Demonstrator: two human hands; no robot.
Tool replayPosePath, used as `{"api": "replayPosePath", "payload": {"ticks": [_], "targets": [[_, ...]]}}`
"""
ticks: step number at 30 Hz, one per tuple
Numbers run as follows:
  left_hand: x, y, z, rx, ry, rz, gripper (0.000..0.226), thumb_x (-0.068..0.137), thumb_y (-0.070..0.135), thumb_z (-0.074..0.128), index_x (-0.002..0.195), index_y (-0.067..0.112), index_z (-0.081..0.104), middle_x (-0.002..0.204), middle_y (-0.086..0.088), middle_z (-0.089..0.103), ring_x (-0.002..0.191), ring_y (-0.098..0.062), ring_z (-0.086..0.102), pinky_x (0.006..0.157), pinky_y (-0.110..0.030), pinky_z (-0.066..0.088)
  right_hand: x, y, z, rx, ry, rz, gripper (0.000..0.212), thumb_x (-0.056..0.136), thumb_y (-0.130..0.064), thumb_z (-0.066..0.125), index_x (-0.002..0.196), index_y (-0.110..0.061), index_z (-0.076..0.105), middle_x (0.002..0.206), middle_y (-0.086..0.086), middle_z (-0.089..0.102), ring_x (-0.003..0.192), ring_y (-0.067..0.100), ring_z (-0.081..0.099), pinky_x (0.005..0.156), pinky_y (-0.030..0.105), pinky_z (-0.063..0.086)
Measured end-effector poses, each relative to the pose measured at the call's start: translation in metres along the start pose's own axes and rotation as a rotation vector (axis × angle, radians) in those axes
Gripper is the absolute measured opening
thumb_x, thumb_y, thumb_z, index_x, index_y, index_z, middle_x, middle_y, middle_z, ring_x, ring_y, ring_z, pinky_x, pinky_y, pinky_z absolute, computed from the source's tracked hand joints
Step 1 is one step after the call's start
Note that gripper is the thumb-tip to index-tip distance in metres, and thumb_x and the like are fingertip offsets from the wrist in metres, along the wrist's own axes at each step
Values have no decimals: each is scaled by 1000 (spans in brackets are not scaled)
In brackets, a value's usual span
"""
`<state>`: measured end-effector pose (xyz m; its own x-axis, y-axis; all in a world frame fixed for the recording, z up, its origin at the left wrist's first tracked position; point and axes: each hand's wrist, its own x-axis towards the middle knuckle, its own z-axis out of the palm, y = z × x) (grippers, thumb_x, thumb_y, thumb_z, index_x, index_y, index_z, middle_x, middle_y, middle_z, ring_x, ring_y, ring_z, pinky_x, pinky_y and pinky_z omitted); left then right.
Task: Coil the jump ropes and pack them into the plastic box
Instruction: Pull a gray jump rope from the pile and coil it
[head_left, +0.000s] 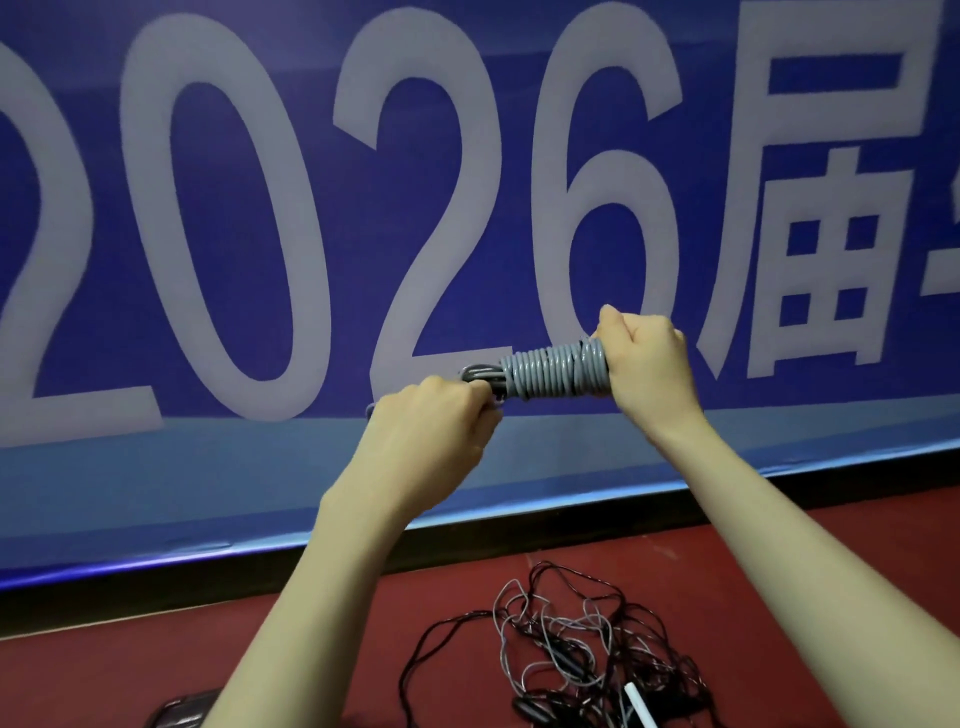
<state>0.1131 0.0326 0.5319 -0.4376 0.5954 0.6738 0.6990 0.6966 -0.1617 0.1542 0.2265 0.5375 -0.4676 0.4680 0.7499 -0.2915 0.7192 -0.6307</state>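
Grey jump rope is wound into a tight coil, held up in the air in front of a blue banner with big white "2026" lettering. Right hand is fisted round the right end of the coil, thumb on top. Left hand is curled round the left end, where a few dark loops stick out of the winding; fingers mostly hidden behind the knuckles, so exactly what they pinch can't be told. Both forearms reach up from the bottom of the view.

Down on the red floor, below the right arm: tangled pile of loose ropes, black and grey cords mixed, not coiled. A white stick-like piece lies in the pile near the bottom edge, next to a dark oval handle.

Bottom left, part of a dark object is cut off by the left arm and the edge; can't tell what it is. No container visible that I can identify, so nothing seen packed
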Motion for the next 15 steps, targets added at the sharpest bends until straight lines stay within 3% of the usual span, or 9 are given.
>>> {"api": "replayPosePath", "payload": {"ticks": [3,5,8,11,15], "targets": [[-3,-6,10,44,87,179,28,89,40,61,72,18,57,61,3,55,56,-27,51,46,-25,18,-12,6,11,-53,-60,-91,49,101,-15,41,54,-4,31,49,5,31,47,11,28,48,31,24],[-1,-17,18,38,119,194,32,84,42,58,63,18,55,54,6,54,49,-24,49,49,-24,21,-11,13,21,-41,-111,-80,49,102,-17,40,55,-4,34,49,5,32,45,11,31,45,27,24],[-2,-31,30,-68,145,137,40,89,50,42,68,17,54,61,11,51,58,-18,44,58,-30,31,0,20,31,13,-194,-15,49,102,-22,39,67,11,46,60,26,46,54,19,41,48,36,35],[1,-37,39,-156,209,73,35,90,48,45,75,17,55,75,10,47,69,-14,37,61,-31,32,17,29,38,69,-280,23,49,102,-23,39,71,13,52,66,29,54,51,19,49,43,28,41],[4,-43,55,-281,198,12,33,88,48,51,79,17,57,101,6,43,86,-17,45,63,-33,43,23,39,48,61,-280,-26,50,102,-24,40,71,15,49,64,31,51,57,40,47,51,42,42]]}}
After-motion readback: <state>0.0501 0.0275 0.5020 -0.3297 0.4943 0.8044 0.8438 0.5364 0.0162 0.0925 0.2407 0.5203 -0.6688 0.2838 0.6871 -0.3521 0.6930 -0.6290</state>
